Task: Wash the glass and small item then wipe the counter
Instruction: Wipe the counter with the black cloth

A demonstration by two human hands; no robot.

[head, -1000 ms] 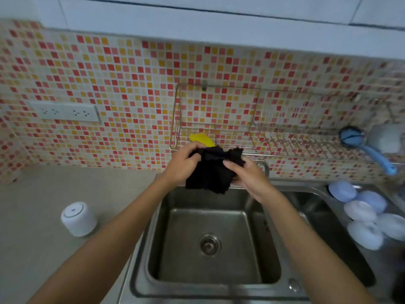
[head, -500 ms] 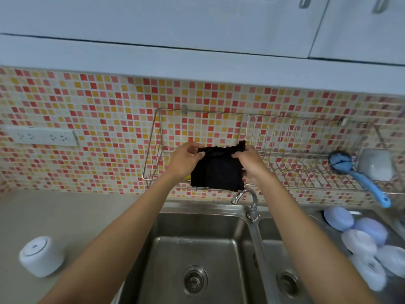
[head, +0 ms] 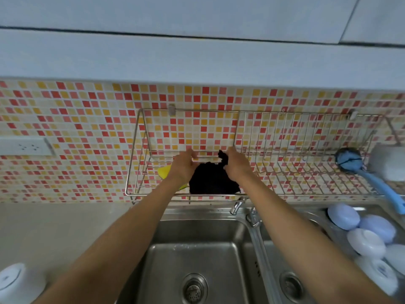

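Both hands are reaching up to the wall-mounted wire dish rack (head: 285, 154) above the sink. Seen from the head camera, the left hand (head: 183, 166) is curling its fingers over an inner rail of the rack, at the left edge of a black cloth (head: 213, 181); whether it is also pinching the fabric cannot be told. The right hand (head: 237, 164) is gripping the cloth's upper corner, a bunched tip of which is poking up beside the fingertips. The cloth itself is hanging inside the rack's left section, its lower edge resting on the wire floor just above the front rail, and it is partly covering a yellow sponge (head: 164, 171) lying at its left.

Below, the left basin of the steel double sink (head: 197, 260) is sitting drained, with the faucet (head: 252, 216) between the two bowls. A blue dish brush (head: 359, 167) is lying at the rack's right end, pale blue and white bowls (head: 368, 233) are lying stacked in the right basin, and a white cylindrical item (head: 15, 281) is standing on the beige counter (head: 65, 233) at far left. No glass can be made out.

Judging by this, the wiping is probably over and the cloth is being put away. The next move calls for releasing the corner so the fabric is lying spread over the wires, then drawing both hands clear without dragging it off the front rail.
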